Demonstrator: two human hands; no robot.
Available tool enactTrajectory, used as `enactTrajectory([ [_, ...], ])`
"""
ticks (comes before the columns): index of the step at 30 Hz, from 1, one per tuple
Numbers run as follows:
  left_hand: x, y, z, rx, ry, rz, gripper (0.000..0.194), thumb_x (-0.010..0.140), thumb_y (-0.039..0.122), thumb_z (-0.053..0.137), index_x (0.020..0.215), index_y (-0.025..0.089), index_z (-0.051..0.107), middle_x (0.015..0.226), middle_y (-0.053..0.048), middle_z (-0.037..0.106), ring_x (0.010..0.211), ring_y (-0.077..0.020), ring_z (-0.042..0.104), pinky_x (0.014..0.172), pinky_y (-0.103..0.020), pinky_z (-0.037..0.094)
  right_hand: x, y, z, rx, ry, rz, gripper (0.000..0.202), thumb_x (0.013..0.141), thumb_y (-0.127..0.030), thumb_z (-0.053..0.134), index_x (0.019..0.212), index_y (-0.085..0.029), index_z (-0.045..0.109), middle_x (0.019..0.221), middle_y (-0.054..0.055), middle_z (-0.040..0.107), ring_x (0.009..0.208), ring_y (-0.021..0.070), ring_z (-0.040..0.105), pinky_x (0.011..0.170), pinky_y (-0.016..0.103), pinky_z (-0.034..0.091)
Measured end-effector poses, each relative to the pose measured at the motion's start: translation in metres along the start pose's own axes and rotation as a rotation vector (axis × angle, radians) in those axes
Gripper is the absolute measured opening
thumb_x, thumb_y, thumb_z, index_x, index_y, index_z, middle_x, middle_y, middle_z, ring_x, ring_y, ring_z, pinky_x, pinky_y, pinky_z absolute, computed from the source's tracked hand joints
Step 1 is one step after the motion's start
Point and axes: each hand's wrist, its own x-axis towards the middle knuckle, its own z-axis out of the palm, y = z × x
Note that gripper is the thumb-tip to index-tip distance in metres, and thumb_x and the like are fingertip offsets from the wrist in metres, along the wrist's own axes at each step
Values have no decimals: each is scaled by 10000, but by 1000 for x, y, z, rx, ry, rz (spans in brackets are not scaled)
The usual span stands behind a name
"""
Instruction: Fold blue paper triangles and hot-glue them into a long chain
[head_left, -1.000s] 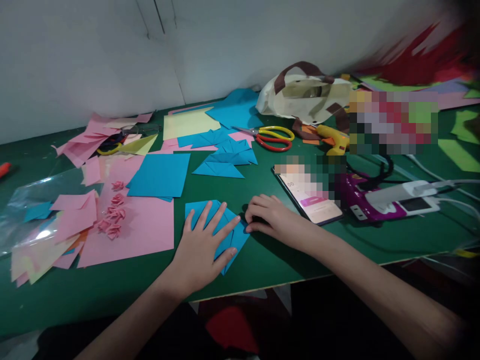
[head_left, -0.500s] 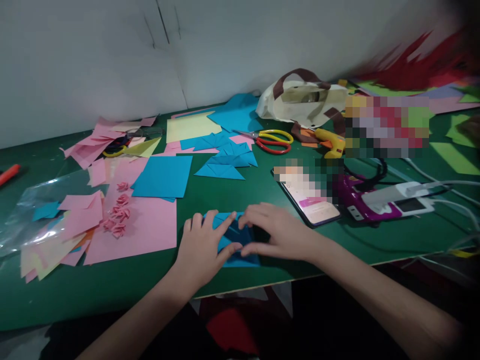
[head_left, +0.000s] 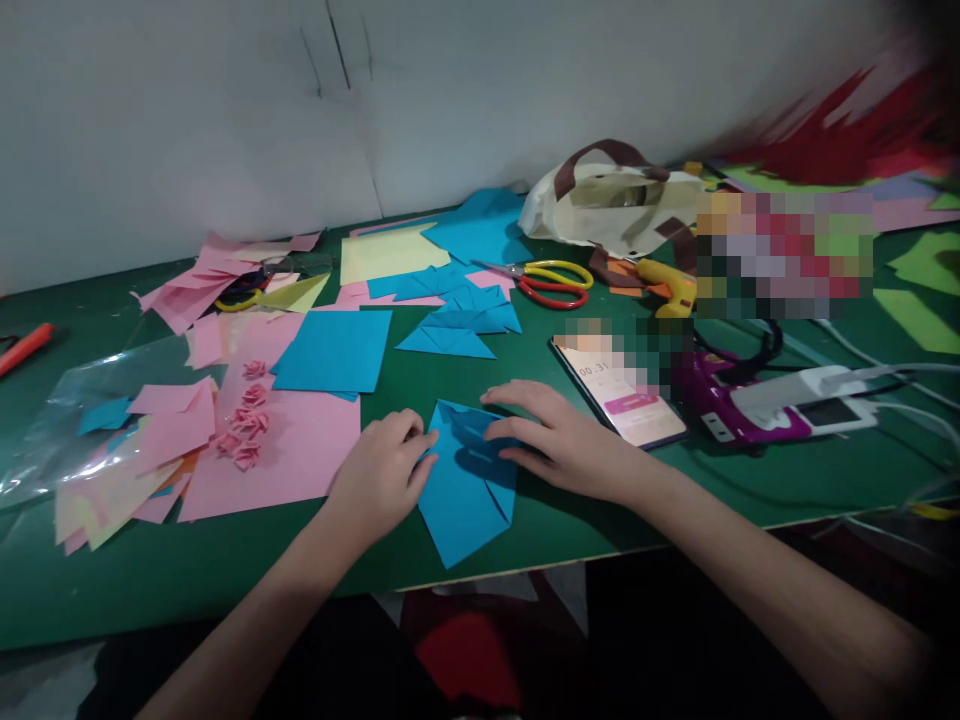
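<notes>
A partly folded sheet of blue paper (head_left: 465, 500) lies turned at an angle near the table's front edge, creases and folded flaps showing. At its left edge is my left hand (head_left: 382, 460), fingers curled and the thumb and fingertips closed on the paper's side. My right hand (head_left: 559, 435) reaches over the upper right part of the sheet with fingers apart, fingertips at or just above the paper. Flat blue sheets (head_left: 334, 350) and folded blue pieces (head_left: 457, 325) lie beyond my hands.
Several pink paper roses (head_left: 251, 420) rest on a pink sheet (head_left: 315, 460) to the left. Scissors (head_left: 555, 285), a glue gun (head_left: 671, 285) and a cloth bag (head_left: 540, 215) lie at the back. A phone (head_left: 645, 425) and purple power strip (head_left: 724, 415) with cables sit right.
The blue paper has been turned so that a corner points towards me. My left hand has drawn back to its left edge and curled, while my right hand's fingers have spread.
</notes>
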Motion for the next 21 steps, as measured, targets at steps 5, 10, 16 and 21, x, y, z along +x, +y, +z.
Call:
enactTrajectory([
  [5,-3,-10,-10,-140,-36,199,212,912,228,397,894,174,601,1453,-80,347,1351,-263,258,1036,-469,320,-1,-5,7,93,-76,25,310,920,-133,363,1199,-214,472,1317,83,495,1230,167,438,1001,380,400],
  [10,-3,-14,-11,-202,-221,203,248,934,215,329,1040,204,553,1443,-30,376,1364,-180,244,1103,-442,238,-3,-2,13,39,-89,-52,381,912,-64,339,1243,-219,444,1246,43,579,1183,143,494,1049,411,331],
  [16,-1,-11,-3,-96,-157,179,310,932,269,374,1217,242,495,1449,-26,365,1349,-184,281,1079,-429,282,-4,-12,6,11,-95,-127,331,867,-389,522,1122,-180,538,1165,113,588,1113,215,505,903,390,390],
  [21,-5,5,13,57,-43,113,345,939,283,364,1254,217,489,1429,-69,394,1316,-227,347,1028,-453,345,-6,-22,2,116,-221,-86,529,703,-574,630,1069,-198,560,1132,114,548,1060,246,487,872,397,377],
])
